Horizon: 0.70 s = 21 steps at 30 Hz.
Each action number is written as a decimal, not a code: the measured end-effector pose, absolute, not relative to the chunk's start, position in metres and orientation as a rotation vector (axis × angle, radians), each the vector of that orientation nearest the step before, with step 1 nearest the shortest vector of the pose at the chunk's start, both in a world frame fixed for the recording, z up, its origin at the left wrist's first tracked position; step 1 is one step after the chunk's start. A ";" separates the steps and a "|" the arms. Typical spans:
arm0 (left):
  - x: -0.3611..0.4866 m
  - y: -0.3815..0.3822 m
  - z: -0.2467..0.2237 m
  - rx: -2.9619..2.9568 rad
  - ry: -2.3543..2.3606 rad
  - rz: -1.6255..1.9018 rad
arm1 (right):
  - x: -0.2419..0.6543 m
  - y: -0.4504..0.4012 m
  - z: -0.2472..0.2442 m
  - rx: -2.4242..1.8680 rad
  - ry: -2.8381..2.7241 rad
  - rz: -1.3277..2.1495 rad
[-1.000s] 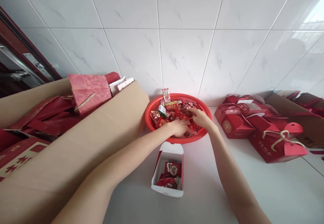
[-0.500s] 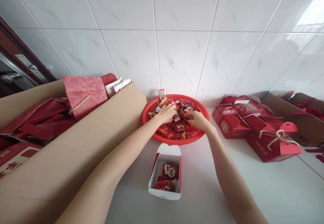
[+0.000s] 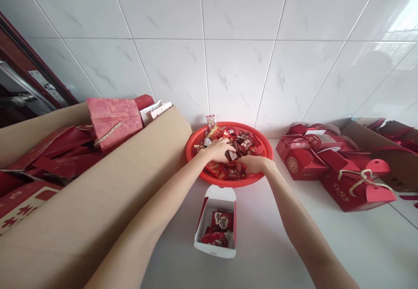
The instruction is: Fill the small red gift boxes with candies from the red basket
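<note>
Wrapped candies (image 3: pixel 215 167), mostly red, fill a red plastic basket (image 3: pixel 192 160) by the wall. My left hand (image 3: pixel 219 149) is over the middle of the pile, its fingers bent around a small wrapped candy (image 3: pixel 232 155). Just to its right, my right hand (image 3: pixel 254 164) reaches down into the candies near the basket's front right. Its fingers are curled, and their tips are partly hidden among the wrappers. In front of the basket stands an open box (image 3: pixel 215 250), white inside and red outside, with several red candy packets (image 3: pixel 222 221) in it.
On the left, a large cardboard carton (image 3: pixel 130 180) holds red gift boxes (image 3: pixel 114 121). Several folded red gift boxes (image 3: pixel 355 186) with rope handles stand at the right, beside another carton (image 3: pixel 398 167). A tiled wall (image 3: pixel 238 75) rises behind the basket.
My right hand has moved down and slightly left, deeper into the candies. My left hand has shifted slightly, its fingers now more over the pile's middle. The view has turned slightly left.
</note>
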<state>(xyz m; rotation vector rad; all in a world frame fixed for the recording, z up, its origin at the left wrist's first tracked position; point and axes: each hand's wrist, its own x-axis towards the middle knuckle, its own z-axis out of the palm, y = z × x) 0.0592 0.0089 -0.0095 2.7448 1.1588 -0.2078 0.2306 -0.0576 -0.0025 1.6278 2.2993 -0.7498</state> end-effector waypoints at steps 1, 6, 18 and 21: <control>0.059 0.008 -0.010 2.707 1.148 -0.224 | 0.229 -0.057 -0.002 1.594 2.304 -0.753; 0.063 -0.001 -0.013 2.548 1.103 -0.304 | 0.219 -0.052 -0.004 1.448 2.270 -0.678; 0.064 -0.019 -0.005 2.470 1.159 -0.243 | 0.215 -0.047 -0.018 1.397 2.387 -0.667; 0.059 -0.021 -0.005 2.455 1.168 -0.147 | 0.216 -0.044 -0.020 1.387 2.420 -0.659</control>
